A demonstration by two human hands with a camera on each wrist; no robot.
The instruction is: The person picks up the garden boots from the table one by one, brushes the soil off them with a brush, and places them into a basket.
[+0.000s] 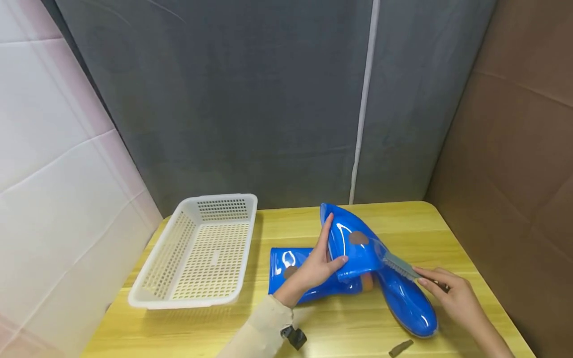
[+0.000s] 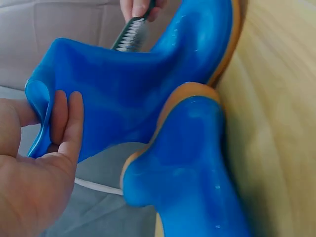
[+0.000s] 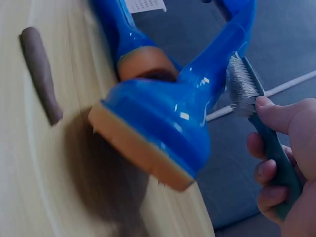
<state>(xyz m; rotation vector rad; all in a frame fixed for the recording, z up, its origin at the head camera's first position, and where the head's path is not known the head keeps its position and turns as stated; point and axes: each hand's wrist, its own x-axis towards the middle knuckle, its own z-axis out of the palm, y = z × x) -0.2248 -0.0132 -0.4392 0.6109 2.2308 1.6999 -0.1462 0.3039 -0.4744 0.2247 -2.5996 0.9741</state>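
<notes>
My left hand (image 1: 313,271) grips a glossy blue rain boot (image 1: 409,303) by its shaft opening, fingers inside the rim in the left wrist view. The boot is tilted, its toe toward the table's front right and its orange sole (image 3: 140,148) facing down. A round brown patch (image 1: 358,237) marks the shaft. In my right hand (image 1: 456,298) is a scrub brush (image 3: 274,153) with a green handle, its white bristles (image 3: 241,86) against the shaft. The matching boot (image 1: 278,258) lies on its side beneath, with a similar brown patch (image 1: 290,271).
A white perforated plastic basket (image 1: 243,263) stands at the left of the wooden table (image 1: 179,333). Close to the front edge lies a brown, clay-like stick (image 1: 400,348). Grey cloth (image 1: 246,99) hangs behind; a brown panel (image 1: 515,149) borders the right.
</notes>
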